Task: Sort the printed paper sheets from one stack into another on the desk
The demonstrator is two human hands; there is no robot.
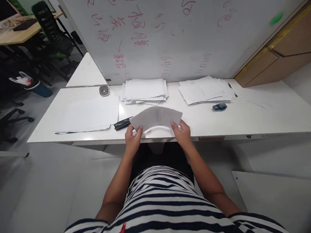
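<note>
Both hands hold a printed paper [157, 117] by its two lower corners, above the front edge of the white desk. The paper bows upward in the middle; whether it is one sheet or several I cannot tell. My left hand [132, 139] pinches the left end, thumb on top. At the right end my right hand [182, 133] grips in the same way. A black stapler [122, 123] lies just left of the paper, partly covered by it. Behind the paper stands a thick stack of papers [144, 89].
A fanned paper pile [206, 89] and a small dark blue object [219, 107] lie on the right of the desk [271, 113]. Large white sheets [89, 113] and a small grey device [104, 90] are at left. Behind rises a whiteboard [150, 36], with cardboard boxes [283, 49] beside it.
</note>
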